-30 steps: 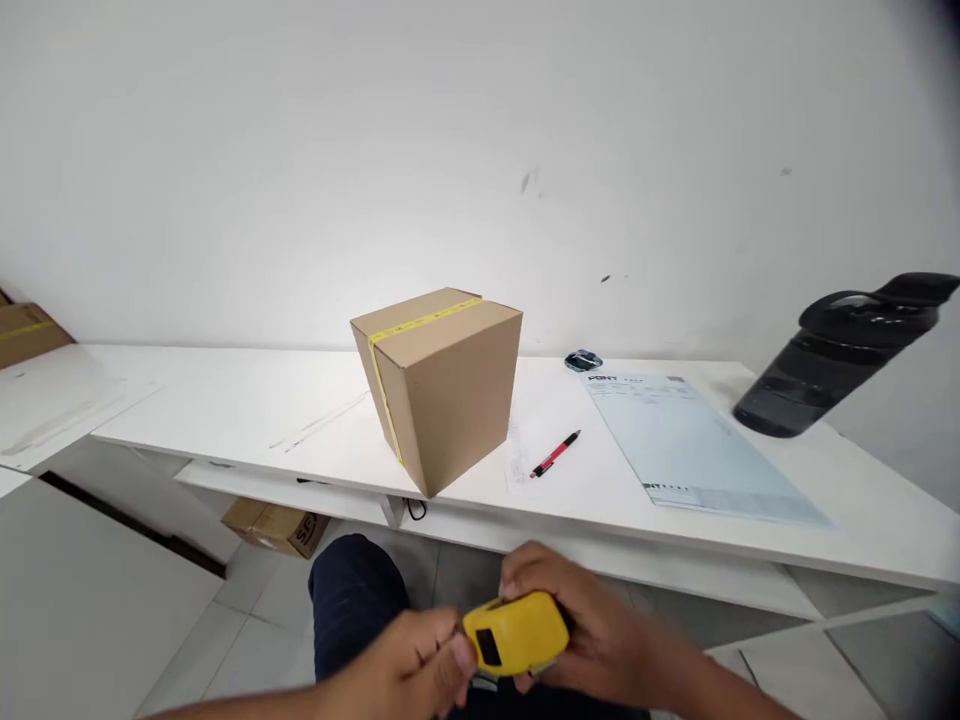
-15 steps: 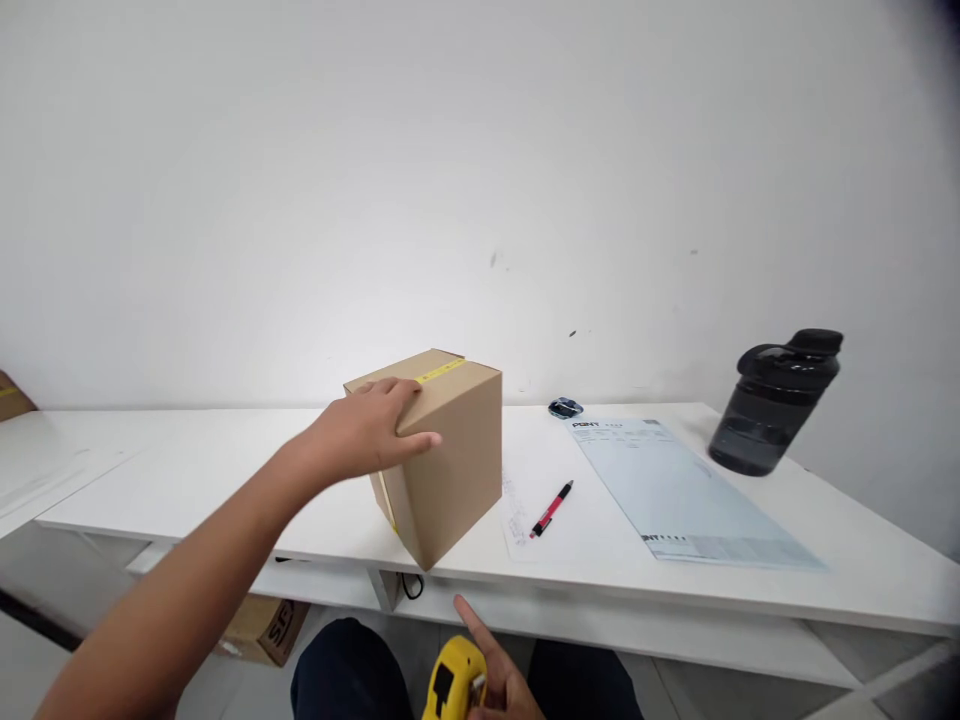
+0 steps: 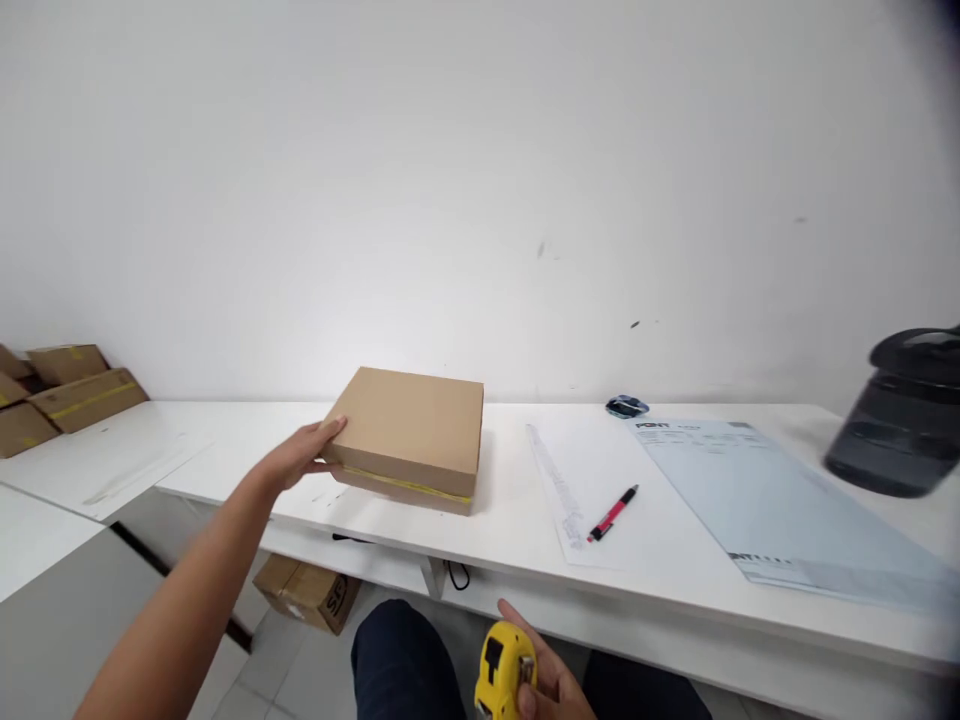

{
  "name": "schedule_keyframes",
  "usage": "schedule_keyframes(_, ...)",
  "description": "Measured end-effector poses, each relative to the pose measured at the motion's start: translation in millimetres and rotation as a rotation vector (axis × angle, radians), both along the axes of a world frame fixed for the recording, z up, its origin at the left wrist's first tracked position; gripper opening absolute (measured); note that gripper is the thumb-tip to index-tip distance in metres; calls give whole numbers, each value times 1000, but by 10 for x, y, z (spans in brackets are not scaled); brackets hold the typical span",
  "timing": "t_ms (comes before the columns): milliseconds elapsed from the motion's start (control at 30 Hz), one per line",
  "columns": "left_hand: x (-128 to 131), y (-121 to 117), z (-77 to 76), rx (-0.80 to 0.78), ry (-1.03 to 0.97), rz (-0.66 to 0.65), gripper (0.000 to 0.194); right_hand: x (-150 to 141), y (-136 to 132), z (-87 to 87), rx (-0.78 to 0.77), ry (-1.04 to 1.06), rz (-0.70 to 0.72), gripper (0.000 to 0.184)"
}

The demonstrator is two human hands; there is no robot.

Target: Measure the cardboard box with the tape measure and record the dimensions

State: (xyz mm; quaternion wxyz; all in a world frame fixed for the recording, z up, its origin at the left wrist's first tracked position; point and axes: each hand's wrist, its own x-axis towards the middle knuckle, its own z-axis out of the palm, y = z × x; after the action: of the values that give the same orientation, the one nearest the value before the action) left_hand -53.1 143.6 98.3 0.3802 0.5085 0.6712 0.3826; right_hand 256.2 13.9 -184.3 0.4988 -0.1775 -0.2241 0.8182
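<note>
A taped cardboard box (image 3: 409, 420) lies on its broad side on the white table, yellow tape running along its front face. My left hand (image 3: 304, 450) grips its left front corner, thumb on top and the other fingers against the side. Low in front of the table edge, my right hand (image 3: 551, 685) is closed round a yellow tape measure (image 3: 501, 668) with a black patch; its index finger points outward.
Right of the box lie a written paper sheet (image 3: 551, 480), a red and black pen (image 3: 613, 513), a pale blue mailing bag (image 3: 757, 490) and a small dark blue object (image 3: 627, 406). A dark bottle (image 3: 904, 415) stands far right. Several boxes (image 3: 90, 395) sit far left; another box (image 3: 307, 592) is below.
My left hand has left the tape measure, taken hold of the box and tipped it onto its broad side. The tape measure stays in my right hand, low down.
</note>
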Motion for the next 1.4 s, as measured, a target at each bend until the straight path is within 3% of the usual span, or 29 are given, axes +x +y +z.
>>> schedule_keyframes(100,4,-183,-322,-96,-91,43,69,-15,-39,68,18,-46,60,87)
schedule_keyframes(167,87,-291,-443,-145,-95,43,73,-17,-81,152,41,-86,109,70)
schedule_keyframes(267,279,-450,-495,-222,-15,-31,80,-15,-111,319,68,-141,123,54)
schedule_keyframes(400,590,-765,-459,-263,194,-233,79,40,-23,574,93,-214,57,60)
schedule_keyframes(467,764,-988,-449,-84,479,-214,83,103,38,715,111,-270,-6,59)
schedule_keyframes(567,1030,-1339,-444,534,1012,-90,94,197,62,952,157,-369,-128,55)
schedule_keyframes(633,1196,-1517,-432,864,1190,-251,96,217,14,1108,226,-392,-230,52)
schedule_keyframes(733,1393,-1612,-384,1052,1288,-637,74,166,-118,1262,392,-367,-392,50)
schedule_keyframes(867,1488,-1503,-271,1208,1385,-857,38,80,-237,1270,456,-398,-518,50)
schedule_keyframes(1000,1439,-1357,-165,1273,1445,-974,35,95,-234,1248,391,-441,-538,49)
schedule_keyframes(1067,1366,-1234,-100,1183,1382,-995,39,133,-240,1240,359,-453,-624,49)
schedule_keyframes(1133,1266,-1016,-6,977,1319,-921,40,178,-269,1216,354,-470,-773,54)
schedule_keyframes(1200,1166,-688,110,779,1325,-747,35,216,-307,1180,397,-510,-907,60)
schedule_keyframes(1300,1087,-72,247,678,1438,-459,34,240,-331,1167,520,-598,-1036,68)
schedule_keyframes(1400,1128,501,258,516,1524,-350,38,214,-283,1297,642,-758,-1167,69)
